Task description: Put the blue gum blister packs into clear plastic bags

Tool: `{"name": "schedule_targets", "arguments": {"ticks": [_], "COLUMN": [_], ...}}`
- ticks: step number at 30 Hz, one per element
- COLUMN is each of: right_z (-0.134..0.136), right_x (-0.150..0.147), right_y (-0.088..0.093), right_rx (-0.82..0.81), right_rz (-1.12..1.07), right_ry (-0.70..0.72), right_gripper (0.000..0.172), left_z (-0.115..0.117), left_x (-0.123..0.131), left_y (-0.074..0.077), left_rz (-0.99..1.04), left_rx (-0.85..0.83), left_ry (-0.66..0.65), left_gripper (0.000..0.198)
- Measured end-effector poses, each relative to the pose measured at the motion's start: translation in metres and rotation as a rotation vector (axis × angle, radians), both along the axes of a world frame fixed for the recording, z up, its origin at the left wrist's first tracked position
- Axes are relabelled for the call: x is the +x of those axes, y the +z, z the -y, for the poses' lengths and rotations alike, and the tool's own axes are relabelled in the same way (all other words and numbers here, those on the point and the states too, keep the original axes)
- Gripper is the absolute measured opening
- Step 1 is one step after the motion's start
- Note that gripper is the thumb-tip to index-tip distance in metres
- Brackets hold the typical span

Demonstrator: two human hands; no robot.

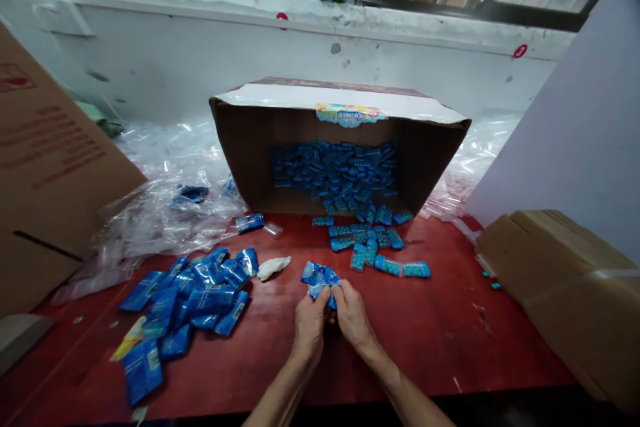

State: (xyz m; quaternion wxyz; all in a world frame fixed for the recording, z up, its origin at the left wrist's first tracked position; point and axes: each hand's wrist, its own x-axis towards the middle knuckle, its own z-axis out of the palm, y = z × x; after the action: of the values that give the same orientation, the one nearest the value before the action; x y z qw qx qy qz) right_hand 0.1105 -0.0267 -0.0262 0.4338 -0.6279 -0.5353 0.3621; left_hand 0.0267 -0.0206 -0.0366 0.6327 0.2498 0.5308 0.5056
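Note:
Near the middle of the red table, my left hand (311,321) and my right hand (351,315) are together, both closed on a crinkled blue packet (319,275). Thumbs and fingertips pinch its near edge; the fingers beneath are mostly hidden. Left of my hands lies a pile of blue packets (207,300), with a yellow piece (131,339) among them. A crumpled white scrap (273,267) sits between the pile and my hands. Beyond and to the right, several small clear containers with blue caps and blue-green contents (403,267) lie on the table.
An open cardboard box (430,147) on its side spills many such containers toward me. Clear plastic bags (165,213) heap at the back left. A large carton (60,167) stands left, and a brown box (555,287) right. A white wall (175,73) closes the back.

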Motion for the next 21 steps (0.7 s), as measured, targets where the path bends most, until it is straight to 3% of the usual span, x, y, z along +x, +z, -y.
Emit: {"name": "schedule_targets", "arguments": {"ticks": [2,7,10,12,14,21], "right_z": [-0.001,-0.012,-0.029,-0.044,-0.058,-0.068], "right_x": [0.004,0.033,0.063,0.082,0.099,0.132], "right_y": [0.0,0.012,0.02,0.022,0.019,-0.01], "right_rx": [-0.01,-0.024,0.075,0.094,0.003,0.039], "right_rz": [-0.023,-0.055,0.19,0.618,0.952,1.043], "right_ry": [0.053,0.326,0.331,0.204,0.147,0.333], "right_gripper": [0.026,0.033,0.019,0.029,0.039,0.032], "left_z": [0.002,0.007,0.008,0.009,0.01,0.029], "left_x": [-0.002,-0.021,-0.03,-0.032,-0.032,-0.021], "left_y": [0.006,0.026,0.029,0.027,0.025,0.028], "left_rz": [0.066,0.25,0.235,0.225,0.22,0.313], "left_rx": [-0.014,-0.083,-0.152,-0.189,-0.202,-0.214], "left_ry": [-0.045,-0.314,-0.251,-0.21,-0.177,-0.125], "left_gripper": [0.031,0.023,0.018,0.018,0.019,0.017]}}
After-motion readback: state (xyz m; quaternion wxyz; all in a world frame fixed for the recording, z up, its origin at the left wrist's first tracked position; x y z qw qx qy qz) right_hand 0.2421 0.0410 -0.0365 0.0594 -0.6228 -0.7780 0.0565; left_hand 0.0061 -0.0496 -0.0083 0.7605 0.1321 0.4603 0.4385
